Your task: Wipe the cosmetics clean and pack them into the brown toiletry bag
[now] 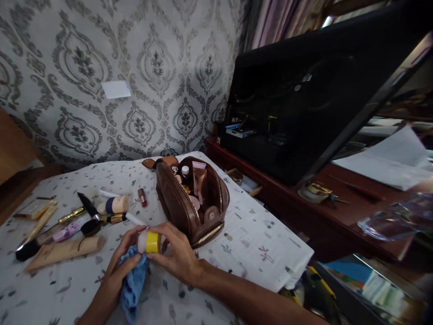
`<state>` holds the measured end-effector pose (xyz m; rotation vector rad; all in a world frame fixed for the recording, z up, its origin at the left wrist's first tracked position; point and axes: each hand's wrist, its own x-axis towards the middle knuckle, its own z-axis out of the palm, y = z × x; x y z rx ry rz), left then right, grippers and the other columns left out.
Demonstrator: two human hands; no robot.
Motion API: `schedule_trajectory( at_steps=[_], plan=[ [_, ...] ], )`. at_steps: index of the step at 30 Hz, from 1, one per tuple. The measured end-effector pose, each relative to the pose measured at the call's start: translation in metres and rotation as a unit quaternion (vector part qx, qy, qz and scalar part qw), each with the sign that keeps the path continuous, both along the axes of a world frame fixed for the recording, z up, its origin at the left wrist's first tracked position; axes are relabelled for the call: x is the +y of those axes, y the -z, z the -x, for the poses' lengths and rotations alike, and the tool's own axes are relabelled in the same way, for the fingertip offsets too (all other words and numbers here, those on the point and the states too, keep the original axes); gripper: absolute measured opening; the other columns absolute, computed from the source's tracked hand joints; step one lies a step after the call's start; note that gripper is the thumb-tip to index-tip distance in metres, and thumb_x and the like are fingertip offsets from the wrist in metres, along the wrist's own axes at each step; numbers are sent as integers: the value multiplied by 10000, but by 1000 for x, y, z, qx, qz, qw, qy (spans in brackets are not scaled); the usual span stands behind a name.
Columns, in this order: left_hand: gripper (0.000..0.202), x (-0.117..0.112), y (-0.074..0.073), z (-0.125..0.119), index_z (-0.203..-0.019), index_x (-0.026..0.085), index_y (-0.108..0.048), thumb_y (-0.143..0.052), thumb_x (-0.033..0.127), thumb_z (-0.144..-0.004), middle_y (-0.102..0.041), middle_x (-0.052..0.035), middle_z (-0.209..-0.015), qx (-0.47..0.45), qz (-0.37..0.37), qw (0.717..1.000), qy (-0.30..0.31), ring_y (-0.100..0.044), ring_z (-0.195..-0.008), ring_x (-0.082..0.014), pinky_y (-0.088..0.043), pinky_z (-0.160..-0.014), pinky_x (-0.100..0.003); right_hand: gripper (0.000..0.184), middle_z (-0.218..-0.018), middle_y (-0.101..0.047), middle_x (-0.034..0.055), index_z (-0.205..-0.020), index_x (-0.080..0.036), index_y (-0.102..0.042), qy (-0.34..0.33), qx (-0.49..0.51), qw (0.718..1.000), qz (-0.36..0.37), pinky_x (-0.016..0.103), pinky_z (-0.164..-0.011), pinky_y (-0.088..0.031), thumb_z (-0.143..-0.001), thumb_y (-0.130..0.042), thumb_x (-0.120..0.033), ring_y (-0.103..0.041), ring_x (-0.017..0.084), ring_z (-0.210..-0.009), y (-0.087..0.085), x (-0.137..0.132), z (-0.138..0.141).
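My right hand [177, 257] is closed round a small pale bottle with a yellow cap [149, 242], held just above the table. My left hand [120, 266] grips a blue cloth [134, 284] pressed against the bottle's pale end. Right behind the hands stands an open brown leather toiletry bag [189, 198] with several small bottles and tubes inside.
Several cosmetics lie on the patterned tablecloth [250, 234] to the left: a beige tube [64, 250], a black brush [88, 205], a cream bottle with a blue band [115, 204], gold pens. A dark wooden sideboard [338, 203] with a black screen [304, 99] stands at the right.
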<state>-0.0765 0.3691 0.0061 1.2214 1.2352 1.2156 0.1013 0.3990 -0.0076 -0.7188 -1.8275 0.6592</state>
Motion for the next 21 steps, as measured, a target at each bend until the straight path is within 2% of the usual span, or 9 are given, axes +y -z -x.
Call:
schedule_trajectory(
  at_steps=[5, 10, 14, 21],
  plan=[
    [504, 5, 7, 4, -1269, 211, -577, -612, 492, -853, -594, -86, -1351, 82, -47, 995, 42, -508, -1306, -292, -408, -1101, -375, 435, -1040, -647, 60, -1238, -210, -584, 11, -23, 1000, 16, 317, -846, -531, -848, -731, -335, -623, 192, -940, 7, 1, -1],
    [394, 5, 12, -1, -1214, 209, -585, -487, 476, -942, -657, -69, -1171, 159, -81, 982, 65, -596, -1132, -241, -470, -1000, -359, 433, -1044, -635, 57, -1294, -233, -570, -28, -68, 997, 33, 326, -861, -534, -880, -684, -290, -635, 196, -948, 11, 0, 1],
    [397, 5, 10, -3, -1150, 198, -599, -419, 504, -971, -666, -52, -1045, 155, -82, 982, 69, -613, -1004, -217, -497, -885, -321, 440, -1079, -645, 69, -1311, -232, -559, -55, -49, 996, 42, 328, -893, -528, -894, -676, -311, -638, 205, -998, 10, 0, 1],
    [437, 5, 3, -7, -1034, 183, -614, -388, 552, -969, -655, -47, -962, 123, -81, 988, 52, -604, -907, -201, -493, -826, -308, 432, -1155, -650, 84, -1321, -225, -550, -86, -39, 993, 69, 333, -946, -499, -917, -650, -338, -623, 206, -1065, 7, 0, -1]
  ],
)
